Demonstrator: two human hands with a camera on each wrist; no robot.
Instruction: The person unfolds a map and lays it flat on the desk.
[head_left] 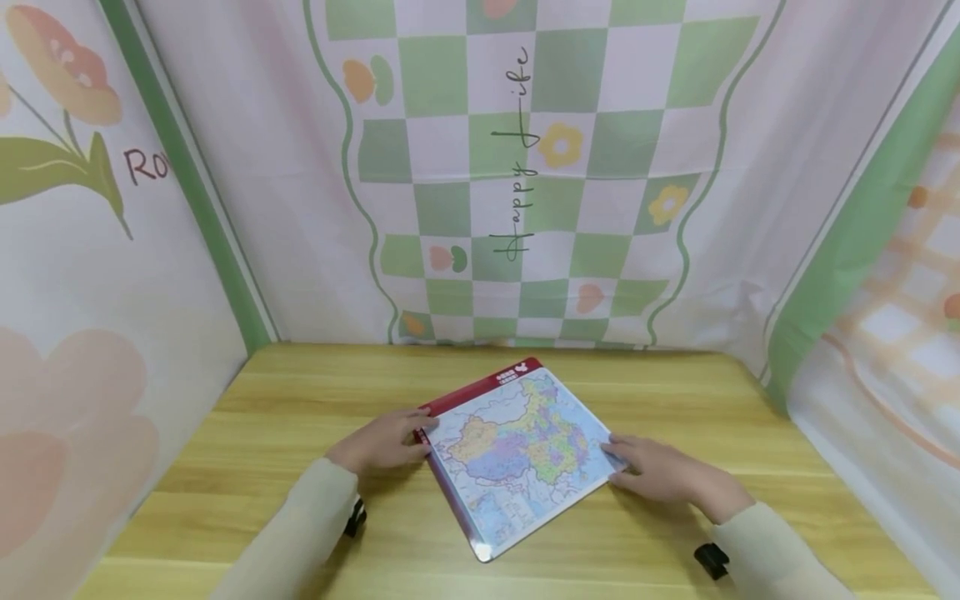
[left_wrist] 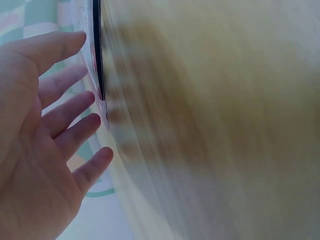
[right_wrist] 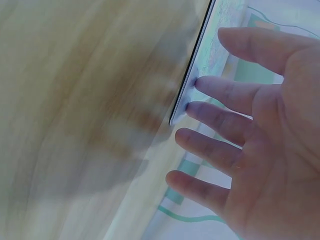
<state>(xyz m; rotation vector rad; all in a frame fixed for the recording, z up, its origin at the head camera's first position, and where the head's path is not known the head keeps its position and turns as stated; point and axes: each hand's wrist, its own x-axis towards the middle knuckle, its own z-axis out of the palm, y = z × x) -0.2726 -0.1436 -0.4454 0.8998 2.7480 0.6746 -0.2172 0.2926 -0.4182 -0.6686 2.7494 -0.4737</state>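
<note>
A flat rectangular map board (head_left: pixel 517 446) lies turned at an angle on the wooden table (head_left: pixel 300 383). It has a coloured map on a pale blue ground and a dark red band along its far edge. My left hand (head_left: pixel 382 443) is at the board's left corner, fingers extended and spread, as the left wrist view shows beside the dark edge (left_wrist: pixel 97 50). At the right corner is my right hand (head_left: pixel 660 471). Two of its straight fingertips touch the board's surface (right_wrist: pixel 212 52) in the right wrist view, with the thumb held apart.
Behind the table hangs a curtain (head_left: pixel 495 200) with green and white checks and the words "Happy Life". Printed fabric walls (head_left: pixel 90 333) close in the left and right sides. A black strap end (head_left: pixel 711 560) sticks out below the right sleeve (head_left: pixel 772 554).
</note>
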